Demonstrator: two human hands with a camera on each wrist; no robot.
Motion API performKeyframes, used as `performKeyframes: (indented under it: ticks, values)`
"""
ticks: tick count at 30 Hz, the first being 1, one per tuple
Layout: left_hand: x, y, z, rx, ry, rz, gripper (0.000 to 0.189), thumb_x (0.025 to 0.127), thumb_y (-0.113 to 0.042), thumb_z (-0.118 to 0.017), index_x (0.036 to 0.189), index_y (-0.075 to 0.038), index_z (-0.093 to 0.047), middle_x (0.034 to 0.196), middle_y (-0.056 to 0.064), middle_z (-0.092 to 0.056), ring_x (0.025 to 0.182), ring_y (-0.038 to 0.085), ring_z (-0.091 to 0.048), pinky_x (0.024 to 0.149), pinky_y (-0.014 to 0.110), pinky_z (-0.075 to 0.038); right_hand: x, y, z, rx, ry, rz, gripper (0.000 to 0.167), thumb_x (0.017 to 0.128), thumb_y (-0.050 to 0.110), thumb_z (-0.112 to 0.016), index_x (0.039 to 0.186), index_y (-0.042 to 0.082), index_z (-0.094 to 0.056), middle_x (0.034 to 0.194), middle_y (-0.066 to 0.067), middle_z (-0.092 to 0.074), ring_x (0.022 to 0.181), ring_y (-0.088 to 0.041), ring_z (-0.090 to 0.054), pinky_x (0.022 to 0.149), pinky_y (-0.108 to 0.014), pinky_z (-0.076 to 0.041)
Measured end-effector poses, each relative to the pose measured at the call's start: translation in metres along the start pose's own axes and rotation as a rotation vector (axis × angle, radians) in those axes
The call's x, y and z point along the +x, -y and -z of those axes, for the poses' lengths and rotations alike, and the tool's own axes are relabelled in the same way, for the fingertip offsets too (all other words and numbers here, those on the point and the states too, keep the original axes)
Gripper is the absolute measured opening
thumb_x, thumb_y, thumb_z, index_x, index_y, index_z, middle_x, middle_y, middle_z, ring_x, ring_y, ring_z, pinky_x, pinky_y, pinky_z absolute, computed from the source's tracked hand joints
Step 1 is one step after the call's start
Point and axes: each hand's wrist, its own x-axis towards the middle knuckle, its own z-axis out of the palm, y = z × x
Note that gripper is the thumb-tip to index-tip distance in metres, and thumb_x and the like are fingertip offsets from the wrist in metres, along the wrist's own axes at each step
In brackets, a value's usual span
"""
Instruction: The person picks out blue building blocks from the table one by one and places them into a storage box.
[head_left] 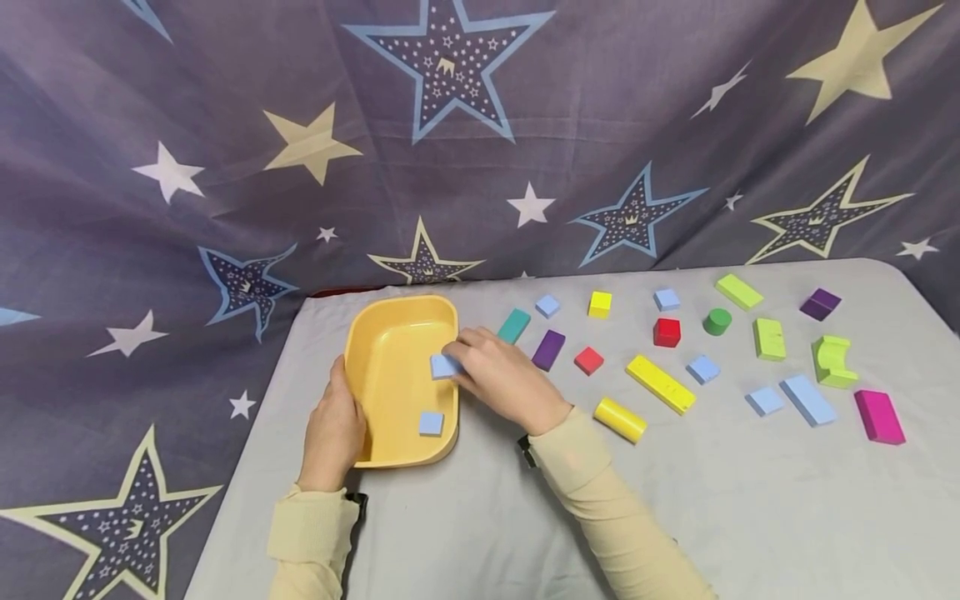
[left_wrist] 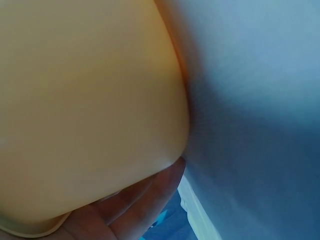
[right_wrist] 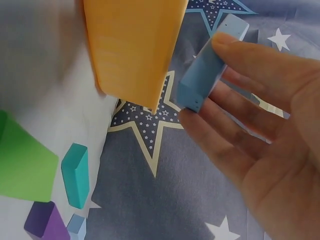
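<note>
A yellow plastic tray (head_left: 401,442) lies on the table at the left in the head view. My left hand (head_left: 334,429) grips its left wall near the front corner; in the left wrist view the fingers (left_wrist: 145,205) lie along the tray's outside. Over the tray's right rim, my right hand (head_left: 510,375) pinches a light blue block (right_wrist: 207,70) between thumb and fingers. Part of that block is covered by the fingertips in the head view. A second light blue block (head_left: 431,423) lies on the tray floor, near the right wall.
Right of the tray, several coloured blocks lie scattered, such as a teal one (head_left: 513,326), a purple one (head_left: 548,350) and a yellow cylinder (head_left: 620,419). A green block (right_wrist: 25,160) shows in the right wrist view. A star-patterned curtain (head_left: 480,183) hangs behind the table.
</note>
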Motion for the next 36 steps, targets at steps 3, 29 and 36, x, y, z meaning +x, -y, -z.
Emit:
performKeyframes:
  ticks: [3, 29, 36]
  values:
    - [0.0, 0.0, 0.0, 0.0, -0.001, 0.004, 0.055, 0.105, -0.008, -0.034, 0.156, 0.002, -0.014, 0.14, 0.033, -0.048, 0.11, 0.053, -0.058, 0.095, 0.061, -0.044, 0.001, 0.002, -0.001, -0.014, 0.003, 0.007, 0.027, 0.093, 0.017, -0.071, 0.118, 0.006, -0.068, 0.116, -0.009, -0.066, 0.108, -0.023, -0.06, 0.096, -0.033, -0.049]
    - [0.001, 0.0, -0.002, 0.004, -0.011, 0.001, 0.054, 0.106, -0.009, -0.033, 0.155, 0.001, -0.015, 0.139, 0.033, -0.049, 0.109, 0.052, -0.058, 0.095, 0.06, -0.045, 0.004, 0.011, -0.01, -0.057, 0.011, 0.05, 0.028, 0.089, 0.015, -0.075, 0.115, 0.007, -0.069, 0.11, -0.005, -0.065, 0.102, -0.021, -0.059, 0.091, -0.03, -0.05]
    - [0.0, 0.0, -0.001, 0.004, -0.008, 0.004, 0.054, 0.105, -0.009, -0.033, 0.155, 0.001, -0.015, 0.139, 0.033, -0.049, 0.11, 0.052, -0.058, 0.095, 0.061, -0.044, 0.005, 0.015, -0.014, -0.081, -0.005, 0.072, 0.023, 0.091, 0.017, -0.073, 0.112, 0.008, -0.07, 0.105, -0.004, -0.065, 0.099, -0.019, -0.058, 0.088, -0.028, -0.051]
